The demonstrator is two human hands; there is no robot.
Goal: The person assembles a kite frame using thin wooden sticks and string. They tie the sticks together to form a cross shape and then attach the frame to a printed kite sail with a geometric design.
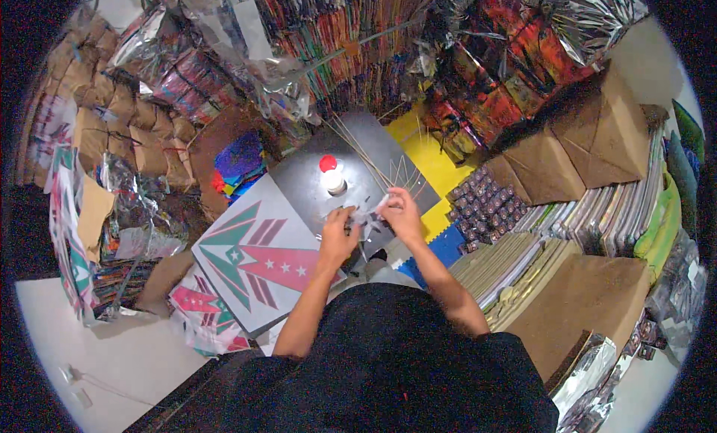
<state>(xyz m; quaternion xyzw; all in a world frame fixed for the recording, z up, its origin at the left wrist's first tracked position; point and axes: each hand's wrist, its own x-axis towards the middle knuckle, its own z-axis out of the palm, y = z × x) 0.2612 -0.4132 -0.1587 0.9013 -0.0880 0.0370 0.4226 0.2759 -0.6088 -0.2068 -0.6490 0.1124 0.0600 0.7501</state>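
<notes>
Over the dark tabletop (306, 168), my left hand (340, 237) has its fingers curled beside a crumpled whitish, see-through piece (367, 210); what lies in its grip is hidden. On the other side of that piece, my right hand (401, 211) pinches a small white strip. Just beyond the left hand stands a white bottle (334, 182) with a round red top (328, 162). Thin pale sticks (360, 150) lie across the tabletop, their near ends close to my right fingers. Left of my left forearm lies a white sheet (258, 260) with a red and green star pattern.
More patterned sheets (205, 310) lie lower left, with a blue bundle (239, 164) beyond. At right are a yellow mat (422, 156), a blue mat (446, 248), small dark packets (485, 205) and stacked sheets (515, 272). Packed bundles (355, 41) line the far side.
</notes>
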